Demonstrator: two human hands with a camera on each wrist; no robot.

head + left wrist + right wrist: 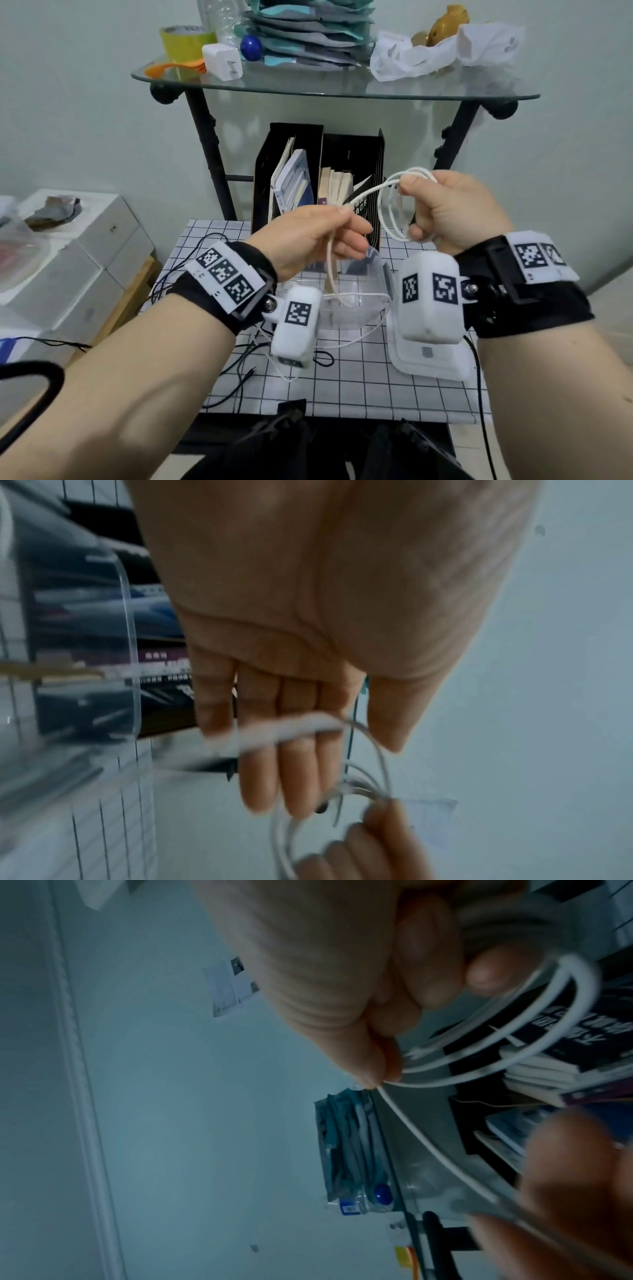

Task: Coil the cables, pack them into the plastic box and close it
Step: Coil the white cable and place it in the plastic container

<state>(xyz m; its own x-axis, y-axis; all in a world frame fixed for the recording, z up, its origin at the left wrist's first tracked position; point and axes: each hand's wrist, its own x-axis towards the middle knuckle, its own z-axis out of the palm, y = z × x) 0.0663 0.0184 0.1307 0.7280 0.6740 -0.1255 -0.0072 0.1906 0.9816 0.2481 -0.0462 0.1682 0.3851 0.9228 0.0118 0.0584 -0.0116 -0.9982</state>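
Note:
A white cable is held between both hands above the grid-patterned table. My right hand (411, 192) grips several coiled loops (394, 234) of it, thumb pressed on top; the right wrist view shows the thumb pinching the loops (534, 1053). My left hand (346, 219) pinches the free strand (329, 263), which hangs down toward the clear plastic box (378, 274). In the left wrist view the strand (294, 727) lies across the fingers beside the box wall (126, 631). The box stands open below the hands. Its lid (438, 368) lies on the table to the right.
Thin black cables (239, 363) trail over the table's left and front parts, and a white strand (359, 337) loops by the box. A black file holder with books (322, 178) stands behind it under a cluttered glass shelf (335, 87). White boxes (85, 246) sit at left.

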